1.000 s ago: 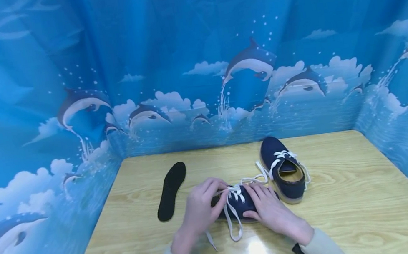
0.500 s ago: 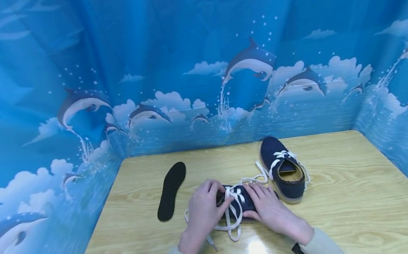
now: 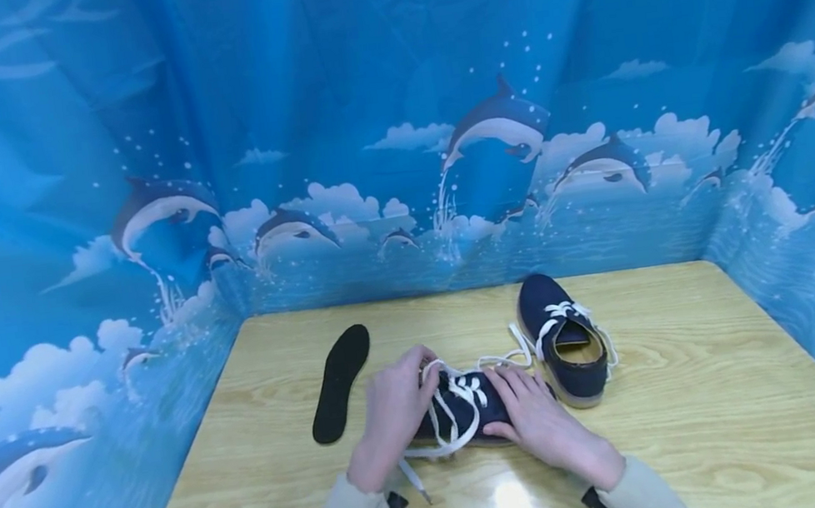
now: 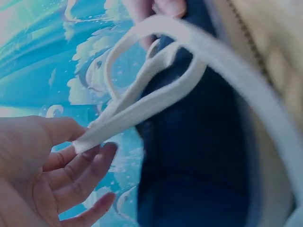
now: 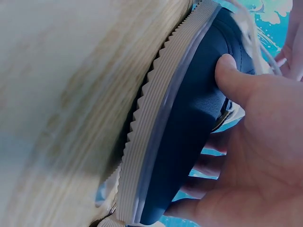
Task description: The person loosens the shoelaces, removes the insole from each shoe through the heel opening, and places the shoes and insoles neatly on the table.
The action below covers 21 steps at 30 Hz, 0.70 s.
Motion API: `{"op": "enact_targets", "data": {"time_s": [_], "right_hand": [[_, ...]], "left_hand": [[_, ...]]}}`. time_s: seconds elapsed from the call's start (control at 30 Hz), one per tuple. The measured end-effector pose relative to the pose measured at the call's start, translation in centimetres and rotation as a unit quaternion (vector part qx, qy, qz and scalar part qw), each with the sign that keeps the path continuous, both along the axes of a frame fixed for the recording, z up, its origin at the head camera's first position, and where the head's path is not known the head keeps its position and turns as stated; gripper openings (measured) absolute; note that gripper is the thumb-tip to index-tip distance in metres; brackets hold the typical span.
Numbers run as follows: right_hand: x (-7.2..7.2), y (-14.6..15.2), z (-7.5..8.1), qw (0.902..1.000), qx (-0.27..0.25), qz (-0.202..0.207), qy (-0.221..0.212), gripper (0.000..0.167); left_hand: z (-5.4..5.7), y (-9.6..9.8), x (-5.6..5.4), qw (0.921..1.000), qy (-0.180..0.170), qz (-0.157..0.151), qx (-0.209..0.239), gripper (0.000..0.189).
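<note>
A navy canvas shoe with a pale ridged sole lies sideways on the table, toe to the right. My left hand is at its heel end. In the left wrist view, thumb and fingers pinch a doubled stretch of white shoelace, drawn away from the shoe; the remaining fingers are loosely bent. Across the toe lies my right hand. Its thumb presses the near side of the upper, and its fingers reach over to the far side. They partly hide the toe.
A second navy shoe, with its white laces tied, stands right of and behind the first. To the left lies a black insole. Wood-grain table spreads around them, and a blue dolphin-print curtain rises at the back and sides.
My left hand shifts from over the lace rows to the left, toward the heel, drawing a lace loop along. The loose lace now curves across the shoe's side. The right hand stays on the toe.
</note>
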State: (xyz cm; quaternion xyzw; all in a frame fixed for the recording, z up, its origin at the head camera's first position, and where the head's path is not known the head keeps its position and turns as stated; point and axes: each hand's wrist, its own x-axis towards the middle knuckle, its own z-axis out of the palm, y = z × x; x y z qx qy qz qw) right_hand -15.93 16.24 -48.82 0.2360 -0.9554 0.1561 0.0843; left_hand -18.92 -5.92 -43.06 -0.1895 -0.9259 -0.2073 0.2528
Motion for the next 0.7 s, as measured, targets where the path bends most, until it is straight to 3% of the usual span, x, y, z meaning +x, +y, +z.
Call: {"op": "enact_targets", "data": {"time_s": [0.27,0.37,0.5,0.6,0.7], "right_hand": [[0.0,0.0,-0.1,0.9999,-0.004,0.002,0.011,0.076],[-0.1,-0.1,-0.1,1.0,-0.003,0.0,-0.001,0.077],[-0.1,-0.1,0.0,1.0,-0.006,-0.001,-0.008,0.076],[0.0,0.0,0.1,0.9999,-0.004,-0.001,-0.01,0.075],[0.0,0.0,0.1,0.9999,0.0,-0.003,-0.011,0.076]], "left_hand": [[2.3,-0.3,-2.0,0.9965,0.074,0.0,0.039,0.011],[2.7,-0.3,-2.5,0.9945,0.081,0.003,0.067,0.013],[2.3,-0.2,-3.1,0.9973,0.041,-0.015,0.06,0.015],[1.5,-0.2,-3.2,0.9993,0.0,-0.038,0.002,0.028],[0.8,0.0,-3.1,0.9963,-0.04,-0.061,-0.046,0.035]]}}
